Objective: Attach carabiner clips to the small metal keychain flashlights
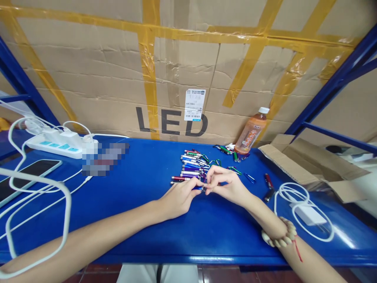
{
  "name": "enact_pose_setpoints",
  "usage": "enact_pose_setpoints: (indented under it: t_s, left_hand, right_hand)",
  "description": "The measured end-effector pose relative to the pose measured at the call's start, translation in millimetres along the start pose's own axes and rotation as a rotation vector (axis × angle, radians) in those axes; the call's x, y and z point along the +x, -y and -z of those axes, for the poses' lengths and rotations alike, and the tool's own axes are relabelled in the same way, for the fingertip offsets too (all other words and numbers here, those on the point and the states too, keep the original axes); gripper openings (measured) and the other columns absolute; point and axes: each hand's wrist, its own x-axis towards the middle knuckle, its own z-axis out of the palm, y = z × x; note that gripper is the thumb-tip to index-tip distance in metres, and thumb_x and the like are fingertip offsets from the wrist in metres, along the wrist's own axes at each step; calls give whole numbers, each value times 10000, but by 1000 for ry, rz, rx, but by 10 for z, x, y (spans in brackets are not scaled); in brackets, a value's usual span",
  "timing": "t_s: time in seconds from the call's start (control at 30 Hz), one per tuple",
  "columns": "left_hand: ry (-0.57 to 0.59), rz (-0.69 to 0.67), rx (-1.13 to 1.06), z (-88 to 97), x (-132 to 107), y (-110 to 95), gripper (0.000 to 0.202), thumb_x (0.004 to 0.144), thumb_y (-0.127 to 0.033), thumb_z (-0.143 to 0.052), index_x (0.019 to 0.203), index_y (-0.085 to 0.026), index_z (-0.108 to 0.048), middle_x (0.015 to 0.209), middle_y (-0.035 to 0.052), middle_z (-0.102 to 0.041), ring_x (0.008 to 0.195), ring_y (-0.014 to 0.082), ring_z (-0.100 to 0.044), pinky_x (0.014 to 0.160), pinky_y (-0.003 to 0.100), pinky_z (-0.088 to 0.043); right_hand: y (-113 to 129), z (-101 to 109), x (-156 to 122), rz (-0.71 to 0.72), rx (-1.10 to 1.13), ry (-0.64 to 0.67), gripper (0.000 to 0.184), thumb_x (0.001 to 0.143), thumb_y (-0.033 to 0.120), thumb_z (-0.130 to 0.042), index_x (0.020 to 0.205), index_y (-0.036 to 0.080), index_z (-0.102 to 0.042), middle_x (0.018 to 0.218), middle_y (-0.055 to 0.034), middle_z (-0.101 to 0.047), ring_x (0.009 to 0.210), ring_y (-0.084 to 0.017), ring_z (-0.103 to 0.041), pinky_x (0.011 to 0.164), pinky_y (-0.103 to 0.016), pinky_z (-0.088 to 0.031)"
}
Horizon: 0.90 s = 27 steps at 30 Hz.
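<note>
My left hand and my right hand meet over the blue table, fingers pinched on a small blue keychain flashlight held between them. Just beyond lies a pile of small coloured flashlights laid side by side. Loose carabiner clips lie to the right of the pile. A beaded bracelet circles my right wrist.
A drink bottle leans at the back. A white power strip and phone sit at left with white cables. An open cardboard box and a white charger with coiled cable are at right. Cardboard wall behind.
</note>
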Motion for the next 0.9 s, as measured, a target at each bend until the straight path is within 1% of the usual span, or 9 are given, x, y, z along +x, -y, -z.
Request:
enact_pose_setpoints:
  t_s: [0.13,0.27,0.5,0.7,0.8,0.9]
  left_hand:
    - [-34,17,-10,-16,11,20,148,883,-176,-363,934,-184,-501,940,59,-650,844,165,-615,747,267,-468]
    - [-73,4,-25,-34,14,34,118,872,-169,-388,883,-183,-505,906,50,-647,819,154,-610,753,256,-467]
    - [-115,1,1,-44,12,34,129,860,-151,-402,857,-183,-526,864,45,-640,821,157,-596,751,260,-466]
    - [-189,-2,28,-40,20,14,112,867,-176,-413,847,-184,-523,886,51,-647,841,160,-605,764,265,-474]
    - [-204,-2,29,-40,24,9,104,873,-186,-418,847,-179,-518,910,57,-652,848,160,-612,767,263,-479]
    - [-216,-1,41,-51,26,20,86,868,-193,-444,862,-173,-528,928,60,-654,866,167,-616,781,268,-477]
  right_hand:
    - [-19,-18,-7,-6,-61,-33,251,783,299,-620,574,164,-651,690,-28,-509,586,-90,-532,510,-219,-448]
    - [-35,-18,-11,9,-105,-50,240,771,304,-634,580,160,-655,677,-28,-504,601,-98,-523,526,-224,-430]
    - [-8,-22,0,-42,-117,-38,314,762,399,-629,560,158,-618,667,-27,-505,607,-105,-499,541,-236,-406]
    - [-34,-79,10,-85,-60,-116,386,697,459,-672,517,152,-522,647,-28,-510,560,-95,-463,433,-202,-332]
    - [-41,-91,17,-112,-31,-126,386,696,447,-678,515,153,-505,632,-26,-508,552,-96,-464,433,-204,-341]
    - [-35,-91,24,-136,-22,-140,360,728,394,-658,516,152,-497,629,-25,-503,544,-92,-458,438,-205,-344]
